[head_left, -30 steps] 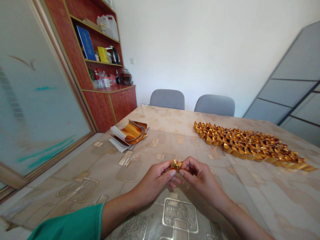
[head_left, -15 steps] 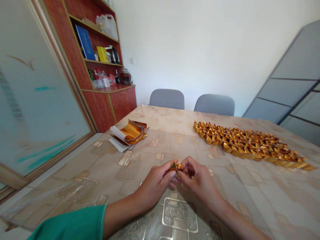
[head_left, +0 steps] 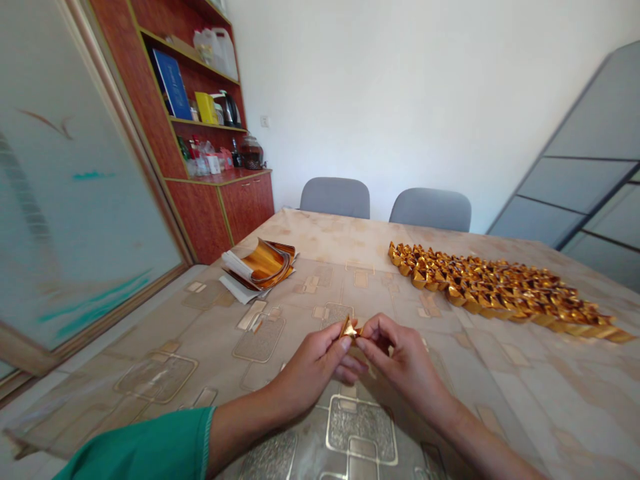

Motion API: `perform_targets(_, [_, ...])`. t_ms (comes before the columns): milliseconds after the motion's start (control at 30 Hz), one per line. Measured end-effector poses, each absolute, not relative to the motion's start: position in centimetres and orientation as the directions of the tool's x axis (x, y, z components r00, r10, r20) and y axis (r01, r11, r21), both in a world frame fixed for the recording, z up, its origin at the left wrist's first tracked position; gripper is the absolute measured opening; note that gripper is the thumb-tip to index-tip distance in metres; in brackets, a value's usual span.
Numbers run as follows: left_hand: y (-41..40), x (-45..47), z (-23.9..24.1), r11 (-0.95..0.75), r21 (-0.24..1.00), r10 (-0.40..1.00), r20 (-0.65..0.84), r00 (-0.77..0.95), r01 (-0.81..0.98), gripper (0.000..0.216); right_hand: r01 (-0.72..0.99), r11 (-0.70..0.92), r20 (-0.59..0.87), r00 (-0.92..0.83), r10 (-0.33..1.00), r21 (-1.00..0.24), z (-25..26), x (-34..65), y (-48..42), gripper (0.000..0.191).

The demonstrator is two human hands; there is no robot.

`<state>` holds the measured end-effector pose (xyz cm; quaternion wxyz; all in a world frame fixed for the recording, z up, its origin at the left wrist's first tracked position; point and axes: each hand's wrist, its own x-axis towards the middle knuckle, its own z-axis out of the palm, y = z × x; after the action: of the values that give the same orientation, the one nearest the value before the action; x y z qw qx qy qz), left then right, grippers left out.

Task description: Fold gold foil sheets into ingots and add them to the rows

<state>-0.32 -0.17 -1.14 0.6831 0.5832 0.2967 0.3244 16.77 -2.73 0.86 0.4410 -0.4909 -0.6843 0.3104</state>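
Observation:
A small folded gold foil paper ingot (head_left: 350, 331) is held between my two hands, above the near middle of the table. My left hand (head_left: 323, 357) pinches its left end between thumb and forefinger, the other fingers curled loosely below. On the right end, the thumb and forefinger of my right hand (head_left: 397, 348) are closed; parts of the piece are hidden by the fingertips. Beyond my left hand lies a curled stack of gold foil paper sheets (head_left: 270, 263) with white backs. Many finished gold paper ingots (head_left: 500, 287) stand in close rows to the right.
A patterned cloth covers the table (head_left: 210, 347). Two grey chairs (head_left: 335, 198) stand at its far edge, before a white wall. A reddish wooden cabinet (head_left: 200, 207) with shelves is at the back left, beside a frosted sliding door (head_left: 85, 180).
The gold paper ingot has turned slightly, so a bright face now shows between the fingertips. My left hand's lower fingers have stretched out a little. Both hands stay in nearly the same place.

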Motion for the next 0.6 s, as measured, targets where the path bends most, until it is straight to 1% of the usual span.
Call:
perform_targets(100, [-0.37, -0.15, -1.16, 0.129, 0.986, 0.789, -0.040, 0.613, -0.102, 0.041, 0.393, 0.308, 0.296, -0.092, 0.951, -0.866, 0.67, 16.76, -2.67, 0.016])
perform_targets(267, [-0.44, -0.11, -1.18, 0.118, 0.989, 0.786, -0.036, 0.618, -0.094, 0.043, 0.366, 0.316, 0.293, -0.119, 0.949, -0.875, 0.29, 16.54, -2.83, 0.018])
perform_targets(333, [-0.27, -0.16, -1.17, 0.129, 0.987, 0.795, -0.042, 0.605, -0.100, 0.047, 0.265, 0.298, 0.276, -0.119, 0.954, -0.917, 0.45, 16.54, -2.82, 0.018])
perform_targets(400, [-0.03, -0.23, -1.10, 0.135, 0.981, 0.826, -0.034, 0.563, -0.138, 0.052, 0.095, 0.238, 0.231, -0.080, 0.970, -0.967, 0.71, 16.65, -2.68, 0.022])
perform_targets(500, [0.22, -0.37, -0.91, 0.059, 0.978, 0.880, 0.043, 0.474, -0.198, 0.055, -0.148, 0.058, 0.061, -0.014, 0.998, -0.987, 0.81, 16.92, -2.39, 0.031])
perform_targets(533, [0.23, -0.42, -0.85, 0.014, 0.980, 0.889, 0.079, 0.450, -0.199, 0.053, -0.191, 0.002, 0.004, -0.013, 1.000, -0.982, 0.72, 16.96, -2.33, 0.034])
perform_targets(600, [0.13, -0.48, -0.79, -0.070, 0.980, 0.895, 0.143, 0.422, -0.184, 0.048, -0.256, -0.095, -0.077, -0.081, 0.994, -0.962, 0.43, 16.91, -2.32, 0.036])
